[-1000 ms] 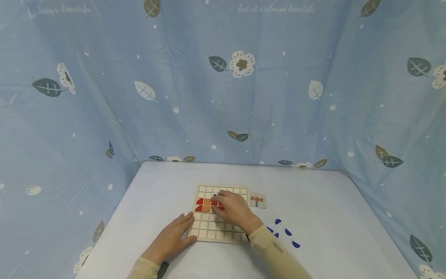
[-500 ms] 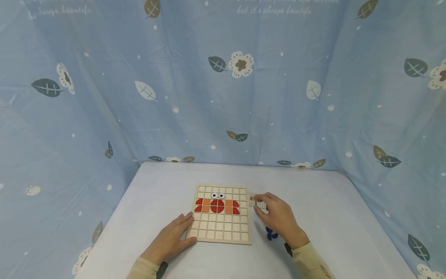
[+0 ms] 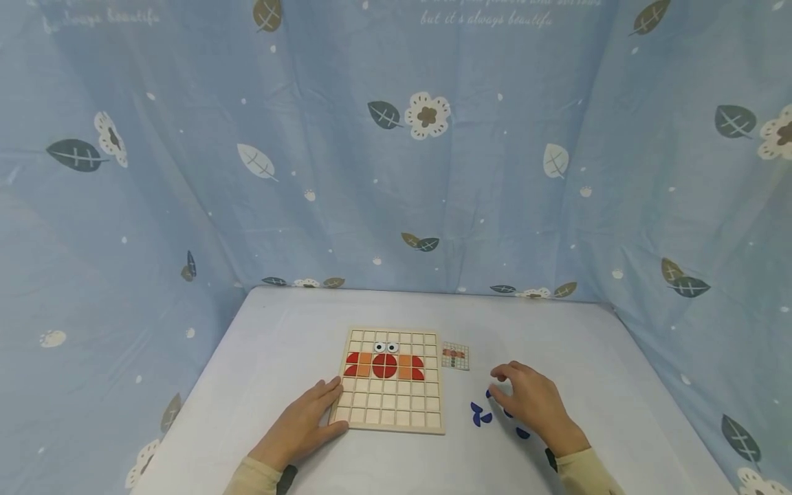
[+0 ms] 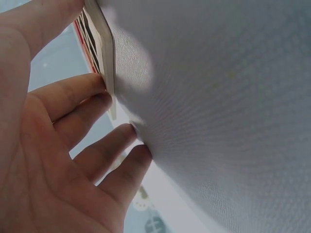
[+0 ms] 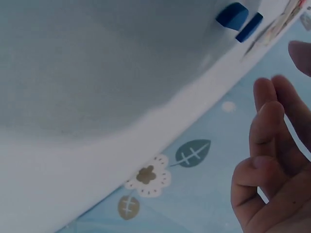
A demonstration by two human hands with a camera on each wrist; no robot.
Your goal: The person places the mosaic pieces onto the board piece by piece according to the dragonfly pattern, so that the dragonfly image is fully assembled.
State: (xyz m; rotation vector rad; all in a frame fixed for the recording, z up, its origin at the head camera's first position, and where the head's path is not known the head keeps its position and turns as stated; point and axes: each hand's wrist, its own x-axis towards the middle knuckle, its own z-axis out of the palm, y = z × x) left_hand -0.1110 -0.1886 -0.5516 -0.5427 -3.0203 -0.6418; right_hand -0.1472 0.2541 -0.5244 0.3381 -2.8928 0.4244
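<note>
My left hand (image 3: 301,423) rests at the lower left of a wooden grid board (image 3: 396,418), fingers fairly straight. In the left wrist view, fingertips touch the edge of the board (image 4: 108,53). Red pieces (image 3: 384,366), orange squares (image 3: 405,366) and two white eye pieces (image 3: 379,348) form a crab-like figure on the grid. Over several blue rounded pieces (image 3: 522,433) to the board's right hovers my right hand (image 3: 533,402). Its thumb and fingers are bent and apart, with nothing seen between them. Two blue pieces (image 5: 233,16) appear beyond it in the right wrist view.
A small pattern card (image 3: 455,356) lies just right of the board, printed with a similar figure on a grid. A white-covered table (image 3: 297,309) carries everything. Blue cloth (image 3: 346,172) with leaves and flowers hangs behind and at both sides.
My right hand has left the board, passed over the pattern card and moved right to the blue pieces. The crab figure is now uncovered. My left hand has stayed put.
</note>
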